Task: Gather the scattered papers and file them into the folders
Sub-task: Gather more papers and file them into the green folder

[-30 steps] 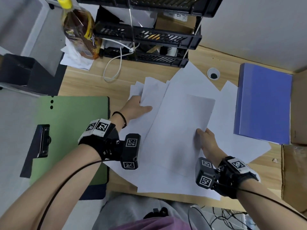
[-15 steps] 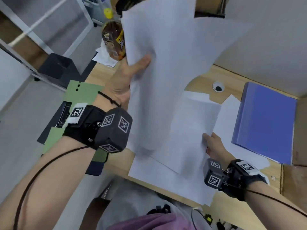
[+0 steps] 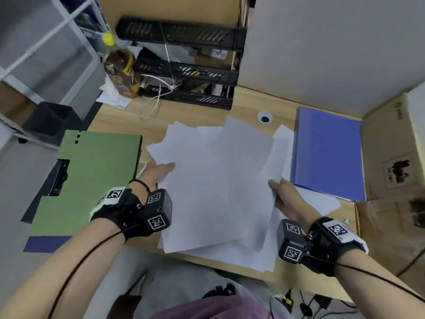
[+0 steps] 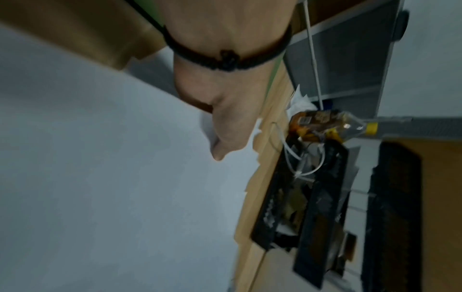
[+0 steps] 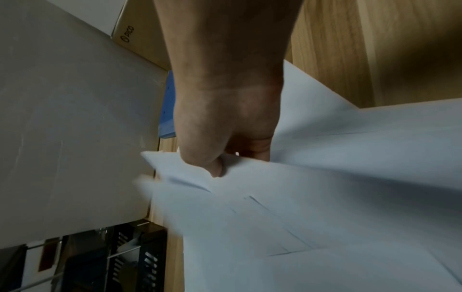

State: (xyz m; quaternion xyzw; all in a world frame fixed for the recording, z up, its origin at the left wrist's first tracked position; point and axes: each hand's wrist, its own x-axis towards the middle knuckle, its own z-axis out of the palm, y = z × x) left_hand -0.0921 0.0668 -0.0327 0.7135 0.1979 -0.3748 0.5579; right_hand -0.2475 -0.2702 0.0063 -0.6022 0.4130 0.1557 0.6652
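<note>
Two hands hold one loose sheaf of plain white paper sheets (image 3: 220, 187) over my wooden desk (image 3: 202, 113). My left hand (image 3: 158, 172) keeps a narrow grip on its left edge, thumb on top; my right hand (image 3: 286, 195) pinches the right edge. Beyond my left grip lies the flat green folder (image 3: 92, 178); beyond my right, the closed blue folder (image 3: 326, 153).
</note>
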